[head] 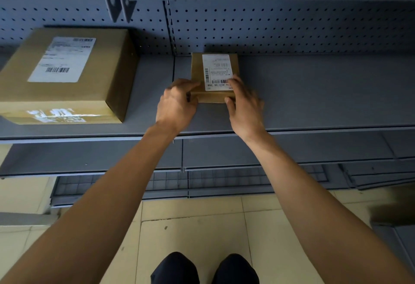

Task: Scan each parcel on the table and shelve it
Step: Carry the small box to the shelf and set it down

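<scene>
We hold the small cardboard parcel [214,77] on the grey shelf [314,95], left hand [177,104] and right hand [244,104] each with a grip curled on a near corner, seemingly pressing. Far left of our grip sits a larger labelled box [67,74].

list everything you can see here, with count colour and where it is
small parcel: 1, brown with white label, on the shelf by the back panel, held at its near end
large parcel: 1, brown with white label, on the same shelf, far left
shelf: 1, grey, across the middle
pegboard back panel: 1, grey, behind the shelf
floor tiles: several, beige, below
left hand: 1, grips the small parcel's left corner
right hand: 1, grips its right corner
</scene>
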Motion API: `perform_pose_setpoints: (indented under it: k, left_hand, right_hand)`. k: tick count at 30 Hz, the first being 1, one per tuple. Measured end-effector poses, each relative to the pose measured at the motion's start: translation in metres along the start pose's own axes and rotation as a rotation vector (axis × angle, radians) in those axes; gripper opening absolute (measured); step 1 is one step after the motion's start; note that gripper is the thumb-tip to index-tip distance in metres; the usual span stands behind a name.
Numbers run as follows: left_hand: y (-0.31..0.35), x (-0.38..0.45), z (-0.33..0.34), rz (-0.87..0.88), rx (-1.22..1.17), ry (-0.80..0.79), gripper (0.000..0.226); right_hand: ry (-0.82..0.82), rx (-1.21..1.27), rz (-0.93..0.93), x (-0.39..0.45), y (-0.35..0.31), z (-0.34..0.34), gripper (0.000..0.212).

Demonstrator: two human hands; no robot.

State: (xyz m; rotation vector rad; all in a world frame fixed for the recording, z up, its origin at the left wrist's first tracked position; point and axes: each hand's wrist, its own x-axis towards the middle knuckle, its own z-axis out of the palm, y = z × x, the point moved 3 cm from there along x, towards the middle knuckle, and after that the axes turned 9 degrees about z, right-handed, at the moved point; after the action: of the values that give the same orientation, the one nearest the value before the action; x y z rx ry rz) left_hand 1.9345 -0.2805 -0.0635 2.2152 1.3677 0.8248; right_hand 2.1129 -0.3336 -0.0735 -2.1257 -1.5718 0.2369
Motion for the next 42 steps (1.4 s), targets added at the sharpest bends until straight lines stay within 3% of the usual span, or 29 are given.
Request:
perform_pose_setpoints:
  k: [6, 10, 20, 31, 42]
  left_hand:
    - [0.018, -0.005, -0.013, 0.018, 0.118, -0.116, 0.053]
    - [0.03, -0.022, -0.035, -0.022, 0.074, -0.065, 0.056]
    - [0.083, -0.101, -0.115, -0.227, -0.072, -0.104, 0.043]
    - [0.102, -0.21, -0.259, -0.397, -0.055, 0.058, 0.042]
    - [0.062, -0.341, -0.406, -0.512, 0.026, 0.336, 0.042]
  right_hand:
    - [-0.049, -0.056, 0.013, -0.001, -0.008, -0.018, 0.051]
    - [0.035, 0.002, 0.005, -0.02, -0.019, -0.045, 0.04]
    - [-0.177, 0.151, 0.0, -0.081, -0.074, -0.117, 0.03]
    - [-0.367, 0.262, -0.141, -0.141, -0.194, -0.155, 0.032]
    - [-0.551, 0.286, -0.488, -0.233, -0.375, -0.143, 0.033]
